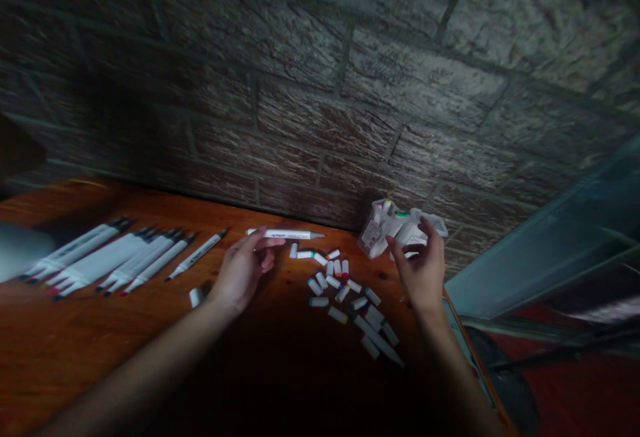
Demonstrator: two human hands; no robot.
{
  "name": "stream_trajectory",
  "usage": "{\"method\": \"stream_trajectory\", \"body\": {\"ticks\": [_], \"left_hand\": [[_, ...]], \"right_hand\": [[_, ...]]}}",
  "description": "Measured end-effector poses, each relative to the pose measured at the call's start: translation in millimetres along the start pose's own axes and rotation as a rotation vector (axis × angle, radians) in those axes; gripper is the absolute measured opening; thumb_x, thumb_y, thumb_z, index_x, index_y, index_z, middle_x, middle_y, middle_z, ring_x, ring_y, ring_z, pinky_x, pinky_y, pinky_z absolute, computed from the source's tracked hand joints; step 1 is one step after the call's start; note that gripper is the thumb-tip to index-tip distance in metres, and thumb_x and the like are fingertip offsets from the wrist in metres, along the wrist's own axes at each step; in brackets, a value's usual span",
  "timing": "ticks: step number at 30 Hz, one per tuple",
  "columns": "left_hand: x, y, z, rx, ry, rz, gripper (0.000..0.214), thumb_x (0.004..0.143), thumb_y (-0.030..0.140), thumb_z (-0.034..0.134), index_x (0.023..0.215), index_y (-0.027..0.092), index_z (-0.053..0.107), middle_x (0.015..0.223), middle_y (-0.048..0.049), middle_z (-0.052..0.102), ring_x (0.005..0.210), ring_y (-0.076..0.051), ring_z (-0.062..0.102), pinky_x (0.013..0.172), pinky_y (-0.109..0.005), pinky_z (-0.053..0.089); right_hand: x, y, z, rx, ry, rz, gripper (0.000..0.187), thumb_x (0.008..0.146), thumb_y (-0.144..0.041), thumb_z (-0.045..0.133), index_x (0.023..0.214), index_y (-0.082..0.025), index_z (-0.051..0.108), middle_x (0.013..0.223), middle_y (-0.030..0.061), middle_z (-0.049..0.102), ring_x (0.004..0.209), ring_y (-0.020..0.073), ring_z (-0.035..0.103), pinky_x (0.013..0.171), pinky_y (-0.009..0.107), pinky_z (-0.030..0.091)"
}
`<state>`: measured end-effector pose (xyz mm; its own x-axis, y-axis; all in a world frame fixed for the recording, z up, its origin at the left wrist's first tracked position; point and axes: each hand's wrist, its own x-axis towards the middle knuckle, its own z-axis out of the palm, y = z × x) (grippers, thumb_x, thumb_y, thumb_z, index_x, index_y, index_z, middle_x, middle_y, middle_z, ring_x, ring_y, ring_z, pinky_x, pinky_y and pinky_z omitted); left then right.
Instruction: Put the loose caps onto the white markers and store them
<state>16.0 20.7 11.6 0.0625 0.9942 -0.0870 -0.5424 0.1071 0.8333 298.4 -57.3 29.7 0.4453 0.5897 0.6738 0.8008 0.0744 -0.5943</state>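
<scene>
Between the fingertips of my left hand (243, 267) is a white marker (290, 234), with its narrow uncapped tip pointing right. My right hand (423, 267) is raised at the right, thumb and index finger apart, in front of a clear plastic case (373, 234). The case has a printed label and a few coloured pieces inside; my fingers partly cover its right side, and whether they touch it is unclear. Loose white marker caps (343, 292) with coloured ends lie scattered between my hands. Left of my left hand lies a single uncapped marker (197, 256).
Several uncapped markers (107, 257) lie side by side on the wooden table (135, 350) at the left. One cap (196, 297) lies beside my left wrist. A brick wall (310, 117) rises behind the table, and a pale blue panel (550, 230) stands at the right.
</scene>
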Motion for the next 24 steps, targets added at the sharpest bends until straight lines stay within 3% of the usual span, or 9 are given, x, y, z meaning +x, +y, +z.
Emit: {"method": "stream_trajectory", "body": {"ticks": [3, 6, 8, 11, 17, 20, 24], "left_hand": [[-0.7, -1.2, -0.1, 0.025, -0.035, 0.006, 0.022, 0.076, 0.033, 0.068, 0.069, 0.012, 0.064, 0.058, -0.0031, 0.062, 0.043, -0.008, 0.039, 0.042, -0.021, 0.034], [-2.2, -2.0, 0.3, 0.024, -0.078, 0.009, 0.024, 0.077, 0.035, 0.068, 0.068, 0.012, 0.066, 0.045, 0.0006, 0.05, 0.042, -0.009, 0.038, 0.042, -0.02, 0.033], [-3.3, -1.1, 1.3, -0.007, -0.074, 0.015, 0.022, 0.076, 0.033, 0.069, 0.07, 0.012, 0.066, 0.049, -0.0007, 0.055, 0.042, -0.008, 0.038, 0.042, -0.02, 0.032], [-4.6, 2.5, 3.1, -0.075, -0.02, 0.015, 0.019, 0.075, 0.03, 0.07, 0.075, 0.012, 0.062, 0.068, -0.0068, 0.07, 0.04, -0.007, 0.039, 0.04, -0.02, 0.03], [-6.1, 8.1, 4.0, -0.12, -0.024, 0.012, 0.022, 0.076, 0.031, 0.069, 0.072, 0.012, 0.059, 0.08, -0.0118, 0.075, 0.04, -0.006, 0.041, 0.04, -0.02, 0.029], [-6.0, 8.0, 2.6, -0.122, -0.036, 0.022, 0.023, 0.076, 0.032, 0.069, 0.071, 0.012, 0.059, 0.079, -0.0116, 0.075, 0.04, -0.005, 0.04, 0.041, -0.02, 0.029], [-5.9, 9.7, 1.4, -0.117, -0.035, 0.015, 0.023, 0.077, 0.032, 0.067, 0.072, 0.011, 0.06, 0.081, -0.012, 0.074, 0.041, -0.005, 0.041, 0.041, -0.02, 0.03]], "right_hand": [[22.1, -3.1, 1.0, -0.084, -0.062, -0.064, 0.075, 0.082, -0.049, 0.066, 0.145, -0.017, 0.038, 0.136, 0.0212, 0.049, 0.07, 0.0176, 0.066, 0.083, 0.042, 0.054], [48.4, -2.5, 4.8, -0.211, -0.141, -0.113, 0.079, 0.076, -0.054, 0.071, 0.14, -0.014, 0.047, 0.131, 0.0225, 0.054, 0.096, 0.0288, 0.066, 0.094, 0.047, 0.05], [62.8, -2.2, 6.9, -0.313, -0.204, -0.131, 0.079, 0.072, -0.057, 0.073, 0.134, -0.011, 0.054, 0.124, 0.0228, 0.06, 0.109, 0.0341, 0.062, 0.098, 0.049, 0.047], [75.4, -3.8, 7.6, -0.398, -0.348, -0.127, 0.074, 0.073, -0.058, 0.071, 0.129, -0.011, 0.058, 0.115, 0.0202, 0.067, 0.106, 0.0338, 0.065, 0.094, 0.047, 0.05], [78.9, -1.6, 0.3, -0.351, -0.52, -0.095, 0.068, 0.073, -0.049, 0.07, 0.127, -0.011, 0.057, 0.113, 0.0171, 0.069, 0.101, 0.0307, 0.067, 0.09, 0.044, 0.051], [71.8, -1.9, -10.8, -0.211, -0.568, -0.238, 0.073, 0.07, -0.047, 0.072, 0.13, -0.01, 0.054, 0.121, 0.0182, 0.064, 0.109, 0.0317, 0.063, 0.097, 0.046, 0.048], [50.7, -17.2, -37.6, -0.205, -0.547, -0.482, 0.076, 0.074, -0.049, 0.072, 0.137, -0.015, 0.048, 0.127, 0.0173, 0.057, 0.116, 0.0326, 0.057, 0.099, 0.046, 0.048]]}}
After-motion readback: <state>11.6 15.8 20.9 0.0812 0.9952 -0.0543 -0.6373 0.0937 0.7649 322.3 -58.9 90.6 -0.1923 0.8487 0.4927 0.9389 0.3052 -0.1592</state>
